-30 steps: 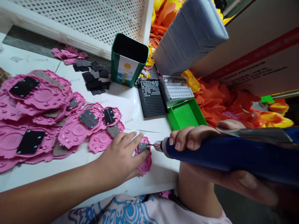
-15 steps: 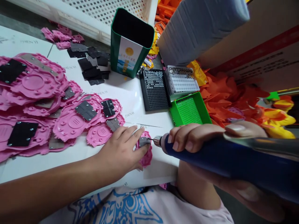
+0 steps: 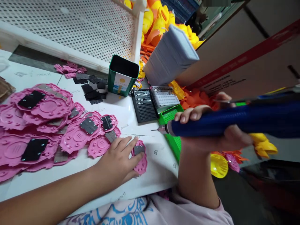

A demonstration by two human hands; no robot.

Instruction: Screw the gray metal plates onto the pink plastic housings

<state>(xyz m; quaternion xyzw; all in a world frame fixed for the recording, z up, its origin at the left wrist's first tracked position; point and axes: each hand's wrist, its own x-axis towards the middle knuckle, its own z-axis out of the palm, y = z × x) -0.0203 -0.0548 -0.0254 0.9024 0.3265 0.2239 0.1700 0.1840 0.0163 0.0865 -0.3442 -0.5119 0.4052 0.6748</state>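
A small pink plastic piece with a grey plate on it lies on the white table. My left hand rests over its left side, fingers spread and thumb on the piece. My right hand is wrapped round a blue electric screwdriver. The driver's thin bit points left, above the table and apart from the pink piece. On the left are piled several pink pieces with black or grey plates screwed on.
A green tin stands behind loose black plates. Beside it are a black screw tray, a white tray and a green tray. A white crate and a large carton stand beyond.
My right hand has lifted the screwdriver up and away from the pink piece; its bit was at the grey plate before. My left hand stays on the piece. The view has shifted.
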